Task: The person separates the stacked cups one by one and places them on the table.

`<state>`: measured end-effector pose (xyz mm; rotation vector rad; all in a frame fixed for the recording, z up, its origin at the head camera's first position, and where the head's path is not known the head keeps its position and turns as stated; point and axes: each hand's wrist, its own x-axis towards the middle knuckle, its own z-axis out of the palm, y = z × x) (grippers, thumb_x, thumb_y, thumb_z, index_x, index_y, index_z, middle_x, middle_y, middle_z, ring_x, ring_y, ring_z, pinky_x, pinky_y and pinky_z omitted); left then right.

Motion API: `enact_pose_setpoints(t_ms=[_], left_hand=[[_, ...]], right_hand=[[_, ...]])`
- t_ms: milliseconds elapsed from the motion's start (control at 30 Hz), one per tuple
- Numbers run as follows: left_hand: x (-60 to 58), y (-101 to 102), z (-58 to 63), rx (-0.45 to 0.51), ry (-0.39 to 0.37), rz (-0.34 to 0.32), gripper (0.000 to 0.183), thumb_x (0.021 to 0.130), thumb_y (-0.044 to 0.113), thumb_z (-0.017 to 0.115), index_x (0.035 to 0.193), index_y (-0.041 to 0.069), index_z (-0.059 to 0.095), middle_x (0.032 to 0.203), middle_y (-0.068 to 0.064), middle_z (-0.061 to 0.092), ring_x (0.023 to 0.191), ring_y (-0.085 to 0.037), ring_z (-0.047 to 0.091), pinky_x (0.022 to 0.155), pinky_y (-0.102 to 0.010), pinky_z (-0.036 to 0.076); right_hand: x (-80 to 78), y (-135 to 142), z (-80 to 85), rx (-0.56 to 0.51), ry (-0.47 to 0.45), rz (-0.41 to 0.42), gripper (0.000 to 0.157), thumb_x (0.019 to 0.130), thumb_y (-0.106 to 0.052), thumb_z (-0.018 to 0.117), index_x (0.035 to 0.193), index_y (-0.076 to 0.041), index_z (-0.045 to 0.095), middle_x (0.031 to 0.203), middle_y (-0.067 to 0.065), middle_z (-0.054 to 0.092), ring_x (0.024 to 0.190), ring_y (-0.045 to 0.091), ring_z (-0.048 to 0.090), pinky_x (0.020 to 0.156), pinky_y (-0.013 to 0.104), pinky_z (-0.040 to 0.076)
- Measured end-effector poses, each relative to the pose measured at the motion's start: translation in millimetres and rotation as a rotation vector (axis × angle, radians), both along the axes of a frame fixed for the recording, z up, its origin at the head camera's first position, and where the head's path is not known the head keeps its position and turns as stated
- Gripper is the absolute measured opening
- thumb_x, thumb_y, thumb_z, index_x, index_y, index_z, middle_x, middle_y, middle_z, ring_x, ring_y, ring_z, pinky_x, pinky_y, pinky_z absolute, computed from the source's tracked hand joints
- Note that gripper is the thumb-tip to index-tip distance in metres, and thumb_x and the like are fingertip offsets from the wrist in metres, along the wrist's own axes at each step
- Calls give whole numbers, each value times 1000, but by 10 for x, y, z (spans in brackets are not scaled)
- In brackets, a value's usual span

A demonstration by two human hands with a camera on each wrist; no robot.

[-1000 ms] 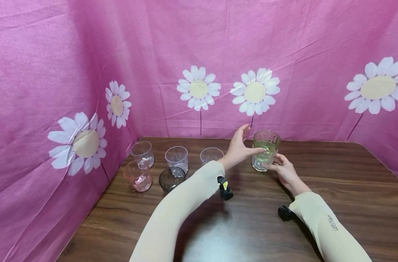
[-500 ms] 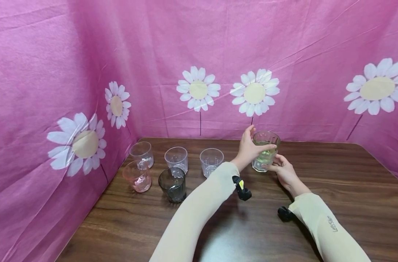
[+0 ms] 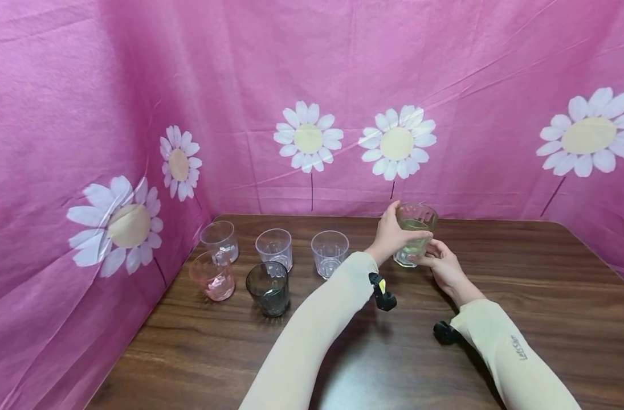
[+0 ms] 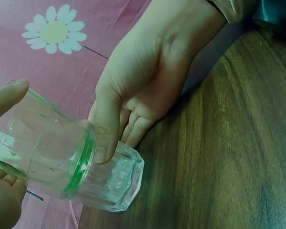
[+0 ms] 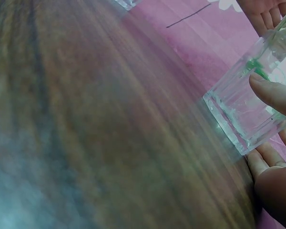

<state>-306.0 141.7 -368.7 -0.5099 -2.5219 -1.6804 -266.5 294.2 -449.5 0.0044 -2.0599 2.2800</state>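
A green-tinted tumbler (image 3: 417, 214) sits nested inside a clear tumbler (image 3: 404, 261) near the back of the table. My left hand (image 3: 390, 234) grips the green one from the left, thumb across its front and fingers behind. Lower down, my right hand (image 3: 447, 271) holds the clear one from the right, its thumb on the side. In the left wrist view the base of the green tumbler (image 4: 78, 167) shows inside the clear tumbler (image 4: 118, 183). The right wrist view has the clear tumbler's base (image 5: 229, 121) close to the tabletop.
Left on the wooden table (image 3: 199, 359) stand a pink tumbler (image 3: 220, 285), a smoky grey tumbler (image 3: 269, 296) and three clear ones, the nearest to my left arm being a clear tumbler (image 3: 330, 257). A pink daisy-patterned cloth (image 3: 465, 165) hangs behind and at the left.
My left hand has moved right and wrapped farther round the green tumbler. The right hand has stayed on the clear one. With the left arm shifted, the grey tumbler shows more fully.
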Motion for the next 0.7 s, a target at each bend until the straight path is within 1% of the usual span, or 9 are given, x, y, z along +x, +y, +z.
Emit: enact_pose_setpoints(t_ms=[167,233,433,600,700], left_hand=[[-11,-12,16,-49,9,10,94,70,33,93,147,10,44,139,-2,53,125,-14,49,102,-26,44],[-13,-17,11,-54,17,11,92,69,33,93,146,10,47,136,-1,55,123,-13,50,101,-25,45],[-12,-37,-6,-34,40,2,89,68,32,93,142,8,50,129,-1,58,116,-11,53,96,-22,47],[-26,-41,-15,-22,63,3,87,68,32,94,140,7,52,127,-4,60,114,-11,53,96,-22,46],[-33,-46,-9,1,70,6,85,68,32,94,139,7,53,126,-4,61,112,-10,54,95,-21,47]], right_hand=[[-1,14,9,12,-4,-2,44,90,1,69,115,-29,49,103,-24,62,102,-4,54,90,13,40],[0,16,4,19,-7,-4,44,90,1,70,116,-29,49,103,-25,62,102,-4,54,90,13,40],[7,11,0,35,-18,-11,43,90,-1,70,116,-28,49,102,-25,62,102,-3,53,89,13,40],[4,11,4,32,-20,-9,43,90,0,70,115,-28,49,102,-25,62,102,-4,53,90,13,39],[-1,9,7,12,-16,-3,43,91,2,68,115,-28,49,102,-25,63,101,-5,54,90,12,38]])
